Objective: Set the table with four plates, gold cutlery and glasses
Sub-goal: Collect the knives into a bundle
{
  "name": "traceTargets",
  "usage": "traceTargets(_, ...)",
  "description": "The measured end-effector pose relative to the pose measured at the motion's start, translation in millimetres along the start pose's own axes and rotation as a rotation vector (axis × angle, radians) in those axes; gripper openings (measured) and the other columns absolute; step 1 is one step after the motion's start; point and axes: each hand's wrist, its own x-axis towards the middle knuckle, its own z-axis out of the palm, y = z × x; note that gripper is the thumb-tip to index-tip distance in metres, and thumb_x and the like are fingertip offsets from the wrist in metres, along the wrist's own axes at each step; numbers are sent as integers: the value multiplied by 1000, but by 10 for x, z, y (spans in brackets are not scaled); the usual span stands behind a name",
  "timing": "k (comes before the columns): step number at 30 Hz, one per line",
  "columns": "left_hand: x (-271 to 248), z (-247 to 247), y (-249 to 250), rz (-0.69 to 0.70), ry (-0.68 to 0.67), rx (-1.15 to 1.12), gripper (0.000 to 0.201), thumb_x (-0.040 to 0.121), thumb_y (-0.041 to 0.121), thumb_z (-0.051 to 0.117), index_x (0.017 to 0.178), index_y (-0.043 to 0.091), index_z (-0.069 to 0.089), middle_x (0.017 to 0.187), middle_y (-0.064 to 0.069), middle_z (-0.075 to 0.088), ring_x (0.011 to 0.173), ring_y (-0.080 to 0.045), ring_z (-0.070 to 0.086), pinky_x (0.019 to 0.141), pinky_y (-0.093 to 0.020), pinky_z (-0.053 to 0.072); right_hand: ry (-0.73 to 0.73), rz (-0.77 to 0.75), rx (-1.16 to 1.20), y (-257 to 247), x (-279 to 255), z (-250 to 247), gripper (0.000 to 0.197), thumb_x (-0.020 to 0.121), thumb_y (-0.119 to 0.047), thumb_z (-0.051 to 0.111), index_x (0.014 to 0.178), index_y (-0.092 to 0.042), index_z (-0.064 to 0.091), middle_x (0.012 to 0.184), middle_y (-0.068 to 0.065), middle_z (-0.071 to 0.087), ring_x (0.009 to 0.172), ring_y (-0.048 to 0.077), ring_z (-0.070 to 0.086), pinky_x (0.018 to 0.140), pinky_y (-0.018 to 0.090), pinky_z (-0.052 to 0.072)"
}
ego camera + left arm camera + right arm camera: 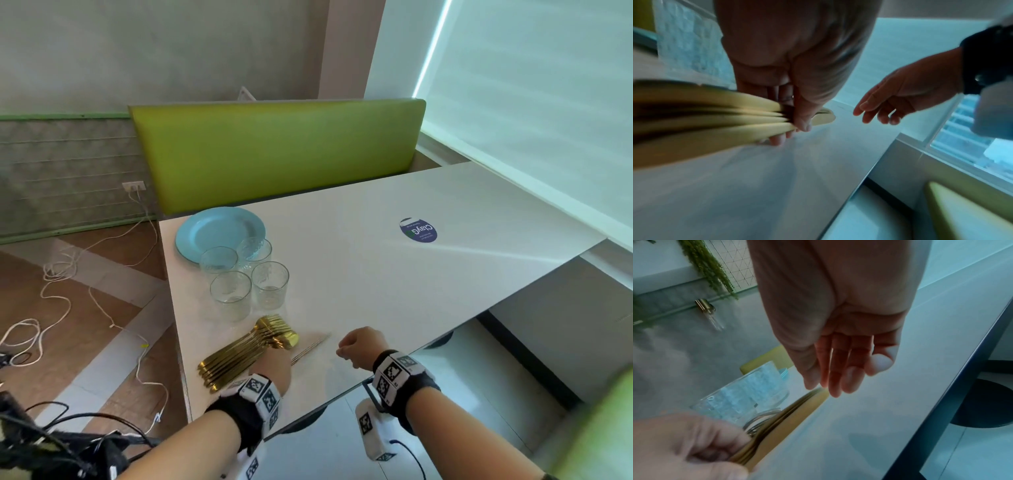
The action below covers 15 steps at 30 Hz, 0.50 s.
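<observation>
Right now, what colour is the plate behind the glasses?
Light blue. The plate shows best in the head view, behind the glasses.

A green bench [274, 150] is standing behind the white table [394, 281]; white cables [61, 274] are trailing across the floor [113, 308].

A café or small restaurant, a long green padded bench [277, 150] against the wall, a white table [394, 274] with a round sticker [418, 230], a big window blind [534, 89], hanging green plants [709, 264]
</observation>
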Motion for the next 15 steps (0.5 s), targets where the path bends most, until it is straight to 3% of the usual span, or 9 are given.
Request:
traceTargets(5,-112,19,-196,-1,52,105,37,95,7,37,126,11,57,129,-9,57,119,-26,56,97,-32,46,21,6,-57,-60,61,-69,5,83,-17,68,80,-19,64,84,2,63,68,12,55,79,24,53)
traceTargets(6,-128,26,-226,14,63,87,38,96,7,35,128,13,55,128,-10,57,118,-27,56,97,-33,46,27,-3,-67,-74,70,-85,1,84,-17,67,83,-18,66,84,2,63,70,13,56,76,23,53)
traceTargets(9,-163,40,-325,26,57,50,40,96,9,34,130,16,53,126,-13,58,115,-30,57,95,-34,46,25,-19,-118,-135,94,-128,17,86,-20,65,98,-11,72,87,1,62,77,14,55,59,13,45)
traceTargets(12,-158,47,-372,-15,36,82,38,95,8,36,126,10,57,124,-11,63,113,-28,60,91,-30,46,33,-30,-146,-181,113,-143,22,86,-20,65,104,-9,71,90,2,64,79,13,55,72,19,50)
traceTargets(15,-190,-8,-390,56,47,93,42,96,9,34,136,18,45,116,-11,65,107,-27,63,94,-32,48,48,-49,-146,-236,156,-161,23,86,-20,65,106,-9,71,99,6,69,81,12,55,84,22,51)
